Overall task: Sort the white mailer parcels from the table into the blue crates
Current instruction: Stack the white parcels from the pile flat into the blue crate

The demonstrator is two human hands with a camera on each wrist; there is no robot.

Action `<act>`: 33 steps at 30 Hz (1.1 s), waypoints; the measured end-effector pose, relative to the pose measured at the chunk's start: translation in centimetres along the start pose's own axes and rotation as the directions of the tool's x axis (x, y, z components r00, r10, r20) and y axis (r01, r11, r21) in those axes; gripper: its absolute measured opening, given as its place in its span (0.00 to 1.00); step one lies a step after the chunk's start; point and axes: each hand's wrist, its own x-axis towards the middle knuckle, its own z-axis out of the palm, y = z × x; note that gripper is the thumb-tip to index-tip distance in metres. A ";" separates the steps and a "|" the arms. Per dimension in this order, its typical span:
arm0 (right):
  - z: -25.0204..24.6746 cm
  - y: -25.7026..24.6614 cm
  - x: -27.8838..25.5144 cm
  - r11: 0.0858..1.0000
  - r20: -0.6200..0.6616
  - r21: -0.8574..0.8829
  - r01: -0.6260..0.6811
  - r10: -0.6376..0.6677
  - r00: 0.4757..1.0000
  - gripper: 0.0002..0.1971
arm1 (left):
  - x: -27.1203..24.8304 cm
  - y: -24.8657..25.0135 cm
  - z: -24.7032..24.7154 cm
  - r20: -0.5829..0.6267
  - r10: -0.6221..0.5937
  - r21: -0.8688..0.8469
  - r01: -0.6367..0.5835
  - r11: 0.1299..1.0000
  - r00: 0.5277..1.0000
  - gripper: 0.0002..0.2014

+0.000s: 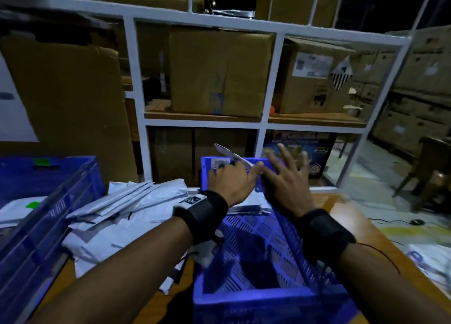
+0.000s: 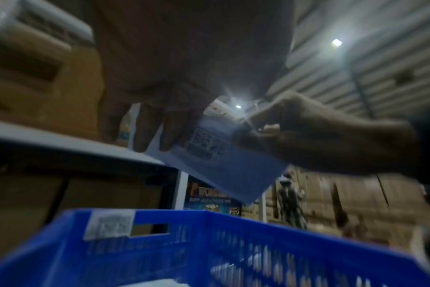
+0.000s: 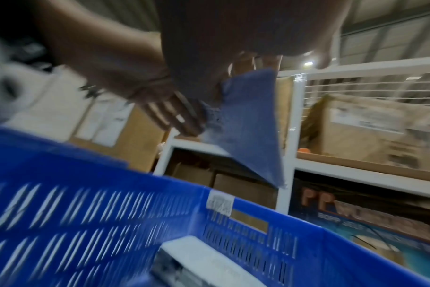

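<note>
Blue plastic comes first at the table's left edge: a tilted crate (image 1: 44, 201), with the heap of white mailers (image 1: 127, 209) beside it. Right of them a second crate (image 1: 263, 297) sits at the near edge, perhaps within easy reach. Over its far rim the left hand (image 1: 231, 179) pinches one thin parcel (image 1: 231, 155), apparently to drop it in. The right hand (image 1: 285, 177) has its fingers spread, touching that parcel's right end.

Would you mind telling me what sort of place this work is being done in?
Most likely a warehouse or parcel sorting room: a white shelving rack holds big cardboard boxes, white mailer parcels lie heaped on the table, and blue crates stand ready for them.
</note>
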 end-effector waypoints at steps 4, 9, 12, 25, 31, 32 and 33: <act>1.4 -0.3 -0.1 0.971 0.071 0.033 0.238 -0.240 0.968 0.23 | 2.6 1.9 1.5 0.042 -0.163 -0.295 0.169 0.940 0.986 0.26; 2.1 0.2 0.2 0.973 0.166 0.133 0.188 -0.209 0.964 0.30 | 3.1 2.9 1.9 -0.029 -0.208 -0.263 0.194 0.945 0.978 0.16; 1.7 1.2 0.8 0.983 0.156 0.097 0.155 -0.169 0.973 0.31 | 2.9 2.0 2.8 -0.070 -0.207 -0.118 0.198 0.973 0.976 0.14; 3.5 1.6 4.3 0.980 0.582 0.069 0.185 -0.190 0.790 0.15 | 1.9 1.2 6.8 0.115 0.051 0.324 -0.086 0.942 0.992 0.20; 7.4 1.1 2.6 0.995 0.689 0.066 0.070 -0.096 0.718 0.13 | 2.0 -0.3 9.8 0.202 -0.079 0.389 -0.006 0.921 0.976 0.20; 8.2 1.2 2.1 0.997 0.701 0.063 0.051 -0.080 0.709 0.14 | 2.1 -0.7 10.3 0.210 -0.100 0.410 0.005 0.912 0.973 0.20; 9.2 1.3 1.6 0.998 0.708 0.062 0.030 -0.065 0.704 0.14 | 2.2 -1.1 10.9 0.211 -0.110 0.430 0.009 0.903 0.971 0.21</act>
